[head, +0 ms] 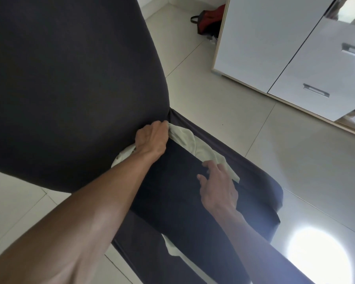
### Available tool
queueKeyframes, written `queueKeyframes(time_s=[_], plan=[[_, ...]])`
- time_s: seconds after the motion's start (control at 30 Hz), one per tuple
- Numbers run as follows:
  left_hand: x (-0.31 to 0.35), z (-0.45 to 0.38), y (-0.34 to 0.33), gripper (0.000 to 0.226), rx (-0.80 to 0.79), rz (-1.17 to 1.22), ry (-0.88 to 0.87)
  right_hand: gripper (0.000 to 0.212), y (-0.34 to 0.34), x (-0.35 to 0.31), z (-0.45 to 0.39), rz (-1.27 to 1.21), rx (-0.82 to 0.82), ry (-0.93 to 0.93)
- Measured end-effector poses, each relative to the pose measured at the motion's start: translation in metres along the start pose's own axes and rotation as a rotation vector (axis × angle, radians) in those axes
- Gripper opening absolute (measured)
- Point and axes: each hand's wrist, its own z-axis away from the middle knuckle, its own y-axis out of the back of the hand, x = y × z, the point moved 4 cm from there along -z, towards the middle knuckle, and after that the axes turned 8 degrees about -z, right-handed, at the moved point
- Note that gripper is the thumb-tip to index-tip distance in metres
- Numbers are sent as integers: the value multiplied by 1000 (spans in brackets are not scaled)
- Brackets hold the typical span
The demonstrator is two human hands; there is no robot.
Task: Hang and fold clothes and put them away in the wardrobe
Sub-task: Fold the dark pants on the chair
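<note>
Head view: you are early on. Your left hand (152, 138) grips the pale cloth (201, 148) at the chair (70, 78) back; your right hand (217, 185) rests spread on dark trousers (172, 181) on its seat. Folding and the wardrobe (275, 44), well apart, remain.

My only feed: head camera, worn high, tilted steeply down and forward. Wide-angle lens, edges bowed. Very close to dark chair back (70, 78), which fills upper left. I see both forearms entering from bottom edge. Tiled floor (275, 150) farther off, white wardrobe (295, 48) upper right. No second view, so no overlap.
</note>
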Motion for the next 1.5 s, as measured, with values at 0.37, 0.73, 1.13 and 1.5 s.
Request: queueKeyframes(time_s=[0.37,0.73,1.13,1.5], plan=[[15,97,-25,46,114,66,-181,30,-3,28,38,296,163,456],[30,142,-11,40,274,80,-143,27,16,64,77,390,131,510],[99,226,-33,42,45,67,-79,30,57,128,86,305,-187,426],[146,280,-31,32,77,147,263,12,93,164,53,153,-406,271]])
